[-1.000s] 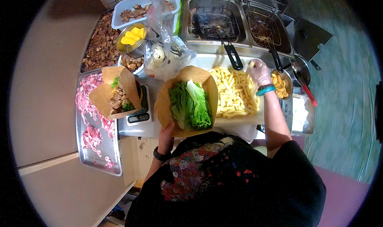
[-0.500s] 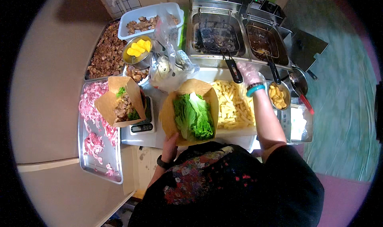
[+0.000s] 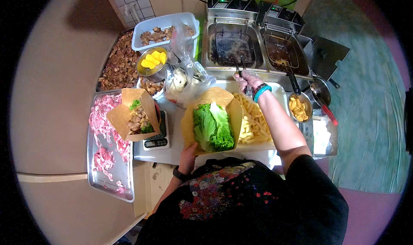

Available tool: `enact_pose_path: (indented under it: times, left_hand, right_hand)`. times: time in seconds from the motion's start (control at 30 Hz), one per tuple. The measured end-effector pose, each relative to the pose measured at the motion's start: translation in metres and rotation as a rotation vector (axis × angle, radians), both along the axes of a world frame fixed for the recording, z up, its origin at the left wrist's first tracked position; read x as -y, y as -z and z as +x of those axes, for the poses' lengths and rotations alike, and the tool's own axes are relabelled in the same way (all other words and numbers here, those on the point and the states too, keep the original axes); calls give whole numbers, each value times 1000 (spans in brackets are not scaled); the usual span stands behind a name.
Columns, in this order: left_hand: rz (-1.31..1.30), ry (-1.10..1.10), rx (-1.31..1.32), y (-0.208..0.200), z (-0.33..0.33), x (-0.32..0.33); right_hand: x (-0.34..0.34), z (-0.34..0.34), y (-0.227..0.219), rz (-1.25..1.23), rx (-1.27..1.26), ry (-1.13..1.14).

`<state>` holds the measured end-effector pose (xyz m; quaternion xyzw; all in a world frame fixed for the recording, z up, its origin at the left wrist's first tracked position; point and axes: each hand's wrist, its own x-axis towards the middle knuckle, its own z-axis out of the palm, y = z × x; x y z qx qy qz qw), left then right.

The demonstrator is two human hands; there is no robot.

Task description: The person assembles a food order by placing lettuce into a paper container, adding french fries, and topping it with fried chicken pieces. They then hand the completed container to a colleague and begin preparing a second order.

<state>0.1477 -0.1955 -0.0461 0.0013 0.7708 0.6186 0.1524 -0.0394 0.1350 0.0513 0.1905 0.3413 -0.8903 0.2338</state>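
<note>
A steel kitchen counter (image 3: 172, 152) fronts two fryers. The left hand (image 3: 188, 155) grips the near edge of an open brown cardboard box (image 3: 193, 126) lined with green lettuce (image 3: 213, 126). The gloved right hand (image 3: 247, 80) is clenched on black tongs (image 3: 239, 71) beyond a tray of pale fries (image 3: 254, 122).

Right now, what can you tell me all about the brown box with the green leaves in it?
The brown paper box looks like thin kraft cardboard, open at the top with its flaps spread wide. Curly green lettuce fills the inside. It tilts toward the person, whose left hand holds its near bottom corner. It sits over the steel counter, beside the tray of fries on its right, and a crumpled clear plastic bag lies just behind it.
</note>
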Motion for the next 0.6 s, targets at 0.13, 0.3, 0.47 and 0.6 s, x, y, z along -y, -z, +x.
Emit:
enact_pose_path:
  times: [0.13, 0.3, 0.47, 0.6]
  left_hand:
    - [135, -33, 49, -47, -8, -21]
    - [367, -67, 297, -37, -15, -17]
    - [173, -32, 99, -25, -13, -18]
    - [309, -168, 180, -63, -15, -33]
  right_hand:
    - [3, 26, -4, 103, -85, 107]
    - [1, 47, -23, 243, -180, 68]
    - [5, 60, -32, 207, -278, 129]
    - [-16, 46, -11, 176, -86, 70]
